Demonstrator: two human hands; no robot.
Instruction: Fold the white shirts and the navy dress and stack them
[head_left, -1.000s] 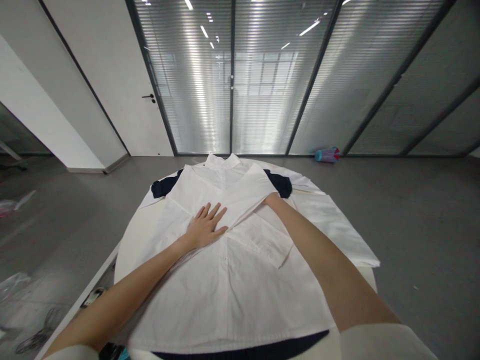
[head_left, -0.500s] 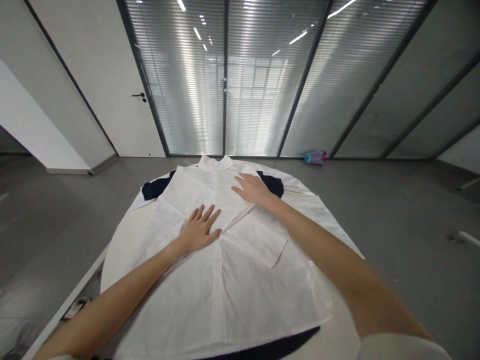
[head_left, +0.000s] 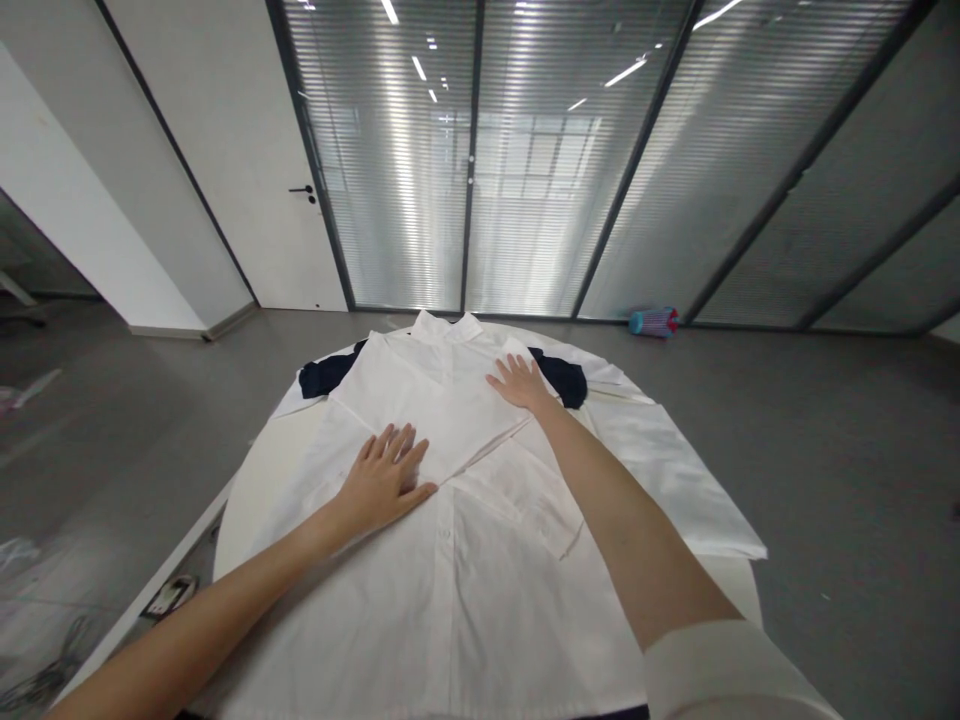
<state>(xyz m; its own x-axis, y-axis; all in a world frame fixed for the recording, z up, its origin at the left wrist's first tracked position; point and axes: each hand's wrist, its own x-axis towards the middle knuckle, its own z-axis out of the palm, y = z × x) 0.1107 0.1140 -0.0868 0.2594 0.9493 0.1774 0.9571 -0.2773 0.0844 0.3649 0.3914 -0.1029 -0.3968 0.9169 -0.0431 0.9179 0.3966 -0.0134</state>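
Observation:
A white button-up shirt (head_left: 510, 620) lies spread on a rounded table, its collar at the far end and its sleeves laid inward over the body. My left hand (head_left: 385, 478) rests on the shirt left of the button line, fingers spread. Farther away, my right hand (head_left: 519, 382) lies flat near the shirt's right shoulder, its fingers also apart. Dark navy cloth (head_left: 330, 374) sticks out from under both shoulders and at the near hem. More white fabric (head_left: 652, 455) lies beneath on the right and hangs over the table edge.
The pale tabletop (head_left: 259, 490) shows at the left. A power socket (head_left: 171, 596) sits beside the table's left edge, with cables (head_left: 49, 670) on the floor. A blue and pink bundle (head_left: 654, 322) lies by the glass partition (head_left: 517, 220). A door (head_left: 225, 150) stands at the back left.
The view has shifted a little. My left hand has slid slightly left and nearer over the shirt. My right hand has moved a bit outward toward the right shoulder.

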